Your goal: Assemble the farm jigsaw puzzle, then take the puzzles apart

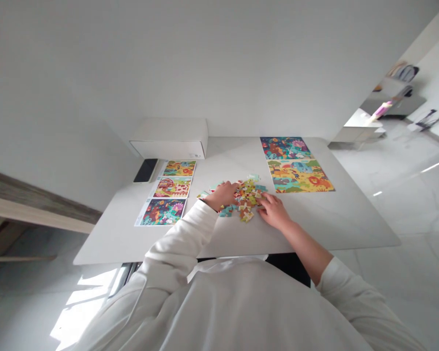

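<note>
1. White shirt (227, 307) of the person is nearest to the camera, and both arms reach from it over the pale table (351, 219).

2. Puzzle pieces (247, 199) lie in a loose pile on the table, between the two hands. Many overlap, and some lie apart at the edges.

3. Left hand (224, 196) is bent over the left side of the pile, with the fingers curled downward. Whether it pinches one piece, I cannot tell.

4. Right hand (273, 210) is at the right edge of the pile, its fingers slightly bent towards the pieces. Whether they hold one or only touch, I cannot tell.

5. By my judgement, each piece is light, thin and rather stiff, probably of cardboard. It may slide easily on the smooth table. The narrow knobs could bend or peel, so it is better to take the wide body by two opposite edges, between thumb and forefinger.

6. To the left lies a sheet with three pictures (171, 187); near its top is a dark phone (145, 170), and behind is a white box (168, 139). To the right, a dark picture (287, 147) and a yellow picture (300, 175) lie edge to edge.
</note>
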`<act>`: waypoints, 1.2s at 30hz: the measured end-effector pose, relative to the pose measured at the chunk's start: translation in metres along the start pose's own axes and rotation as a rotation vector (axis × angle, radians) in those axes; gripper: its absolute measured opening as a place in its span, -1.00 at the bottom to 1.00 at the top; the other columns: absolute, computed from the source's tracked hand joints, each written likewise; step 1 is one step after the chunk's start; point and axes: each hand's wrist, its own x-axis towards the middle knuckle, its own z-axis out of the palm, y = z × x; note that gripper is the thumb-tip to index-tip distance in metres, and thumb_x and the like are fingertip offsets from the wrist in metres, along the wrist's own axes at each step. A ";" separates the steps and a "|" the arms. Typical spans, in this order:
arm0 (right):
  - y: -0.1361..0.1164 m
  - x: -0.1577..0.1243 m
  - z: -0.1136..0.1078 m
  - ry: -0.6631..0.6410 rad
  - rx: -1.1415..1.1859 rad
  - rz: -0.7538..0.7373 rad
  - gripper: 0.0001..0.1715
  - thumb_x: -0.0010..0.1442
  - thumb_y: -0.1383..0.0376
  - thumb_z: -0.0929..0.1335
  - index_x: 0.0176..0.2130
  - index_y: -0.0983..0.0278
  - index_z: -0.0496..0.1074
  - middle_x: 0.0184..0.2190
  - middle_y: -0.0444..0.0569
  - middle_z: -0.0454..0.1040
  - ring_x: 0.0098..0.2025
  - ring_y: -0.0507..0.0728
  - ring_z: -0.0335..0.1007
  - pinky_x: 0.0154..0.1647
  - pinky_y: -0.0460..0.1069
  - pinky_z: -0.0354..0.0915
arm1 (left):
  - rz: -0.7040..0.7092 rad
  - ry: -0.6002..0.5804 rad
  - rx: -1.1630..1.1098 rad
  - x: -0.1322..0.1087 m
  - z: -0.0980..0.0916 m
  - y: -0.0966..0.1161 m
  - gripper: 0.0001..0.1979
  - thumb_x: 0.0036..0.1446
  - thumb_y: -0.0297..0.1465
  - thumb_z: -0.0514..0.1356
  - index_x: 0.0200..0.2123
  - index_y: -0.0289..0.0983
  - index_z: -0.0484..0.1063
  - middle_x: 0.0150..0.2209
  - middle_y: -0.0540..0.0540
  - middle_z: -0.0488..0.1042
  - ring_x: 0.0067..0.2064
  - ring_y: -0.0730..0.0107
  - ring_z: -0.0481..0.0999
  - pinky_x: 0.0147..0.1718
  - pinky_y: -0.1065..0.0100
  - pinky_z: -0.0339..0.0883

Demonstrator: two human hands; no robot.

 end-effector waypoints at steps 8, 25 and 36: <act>-0.009 0.014 0.004 0.007 -0.017 0.037 -0.49 0.37 0.25 0.43 0.27 0.17 0.55 0.35 0.22 0.41 0.33 0.41 0.35 0.36 0.32 0.29 | 0.005 -0.023 -0.178 0.008 -0.006 -0.010 -0.49 0.00 -0.32 0.49 0.06 -0.22 0.63 -0.09 -0.20 0.68 -0.08 0.03 0.67 -0.05 0.23 0.48; -0.047 0.111 -0.008 -0.057 0.852 0.211 -0.79 0.26 0.11 0.44 -0.21 0.19 0.50 -0.31 -0.13 0.61 -0.24 0.15 0.55 -0.14 0.00 0.45 | -0.065 0.144 -0.764 -0.019 -0.008 -0.052 -0.60 0.04 -0.38 0.37 -0.01 -0.30 0.63 -0.20 -0.13 0.70 -0.18 0.25 0.68 -0.17 0.31 0.57; -0.019 0.109 -0.018 0.024 0.631 0.412 -0.76 0.18 0.22 0.49 -0.11 0.18 0.55 -0.17 0.00 0.68 -0.09 0.23 0.60 -0.03 0.06 0.46 | -0.155 0.359 -0.387 -0.037 -0.004 -0.061 -0.64 0.20 -0.46 0.25 0.06 -0.22 0.60 0.07 -0.21 0.64 0.12 0.09 0.62 0.22 0.10 0.46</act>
